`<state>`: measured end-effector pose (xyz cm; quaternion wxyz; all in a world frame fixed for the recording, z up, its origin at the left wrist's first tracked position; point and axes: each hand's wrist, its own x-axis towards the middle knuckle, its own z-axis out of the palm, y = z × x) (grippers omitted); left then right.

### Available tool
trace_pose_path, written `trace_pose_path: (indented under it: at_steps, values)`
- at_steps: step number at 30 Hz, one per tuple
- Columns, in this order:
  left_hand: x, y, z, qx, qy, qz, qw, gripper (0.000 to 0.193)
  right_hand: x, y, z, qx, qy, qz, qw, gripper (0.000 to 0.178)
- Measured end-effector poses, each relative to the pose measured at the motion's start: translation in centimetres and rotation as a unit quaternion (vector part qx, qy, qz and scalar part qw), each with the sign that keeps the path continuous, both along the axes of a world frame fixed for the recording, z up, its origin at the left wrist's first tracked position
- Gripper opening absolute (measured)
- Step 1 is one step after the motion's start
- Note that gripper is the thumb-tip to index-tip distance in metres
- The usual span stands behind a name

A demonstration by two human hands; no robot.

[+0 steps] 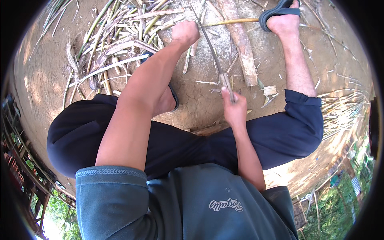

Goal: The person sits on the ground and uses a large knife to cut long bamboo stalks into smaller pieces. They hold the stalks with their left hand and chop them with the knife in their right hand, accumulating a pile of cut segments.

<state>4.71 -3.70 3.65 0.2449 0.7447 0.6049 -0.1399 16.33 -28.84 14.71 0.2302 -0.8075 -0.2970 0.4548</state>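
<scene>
My left hand is a fist at the top middle, closed on one end of a thin yellowish stalk. The stalk runs right from the fist, across a log, toward my sandalled foot. My right hand grips the handle of a long machete in front of my lap. Its narrow dark blade points up and away, and in this view its far part passes just right of my left fist, over the stalk. I cannot tell whether the blade touches the stalk. My left fingers are mostly turned from view.
A bark-covered log lies on the dirt floor among pale chips. Cut stalks are heaped at the far left, with a bundle of thin split strips at the right. My sandalled foot rests far right, beyond my bent legs.
</scene>
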Motion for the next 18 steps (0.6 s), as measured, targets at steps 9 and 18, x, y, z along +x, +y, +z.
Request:
trace_pose_path:
  at_steps: [9,18]
  values:
    - [0.0,-0.5,-0.1,-0.002,0.004,0.0,1.0,0.025,0.1,-0.6,0.6,-0.018,-0.013,0.008,1.0,0.045]
    - [0.3,-0.4,-0.3,-0.026,0.002,-0.001,1.0,0.026,-0.3,4.8,-1.4,0.02,-0.012,0.023,0.999,0.047]
